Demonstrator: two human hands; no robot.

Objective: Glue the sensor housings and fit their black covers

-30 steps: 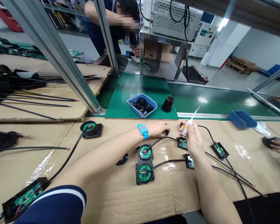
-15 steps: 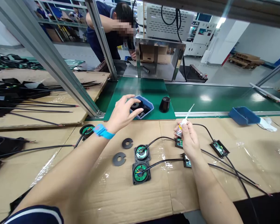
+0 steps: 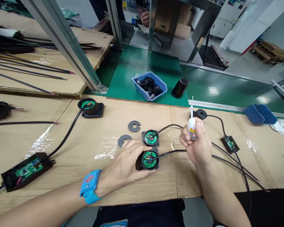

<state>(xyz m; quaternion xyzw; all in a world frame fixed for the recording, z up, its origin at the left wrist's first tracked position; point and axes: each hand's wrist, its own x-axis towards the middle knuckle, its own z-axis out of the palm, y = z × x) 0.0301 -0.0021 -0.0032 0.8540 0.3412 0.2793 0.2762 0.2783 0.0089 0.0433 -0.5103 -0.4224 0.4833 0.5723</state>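
My left hand (image 3: 125,159), with a blue wrist strap (image 3: 90,186), has its thumb and fingers around the lower square-flanged black housing (image 3: 149,160), which holds a round green circuit board. Just behind it sits a similar housing (image 3: 150,138). Black cables run from both toward the right. Two dark grey slotted rings lie beside them: a ring (image 3: 130,126) farther back and a ring (image 3: 120,141) partly behind my left hand. In my right hand (image 3: 200,143) is a small glue bottle (image 3: 192,127), held upright with its thin nozzle pointing up.
A blue bin (image 3: 144,91) of black parts and a black cup (image 3: 180,89) stand on the green mat (image 3: 123,78). Another housing (image 3: 94,110) is cabled to an open black box (image 3: 26,171). An empty blue bin (image 3: 260,114) lies right. A metal post (image 3: 68,47) rises at left.
My left hand has come back from the blue bin to the lower housing and closed around it. My right hand still holds the glue bottle, now more upright. The view has tilted down.
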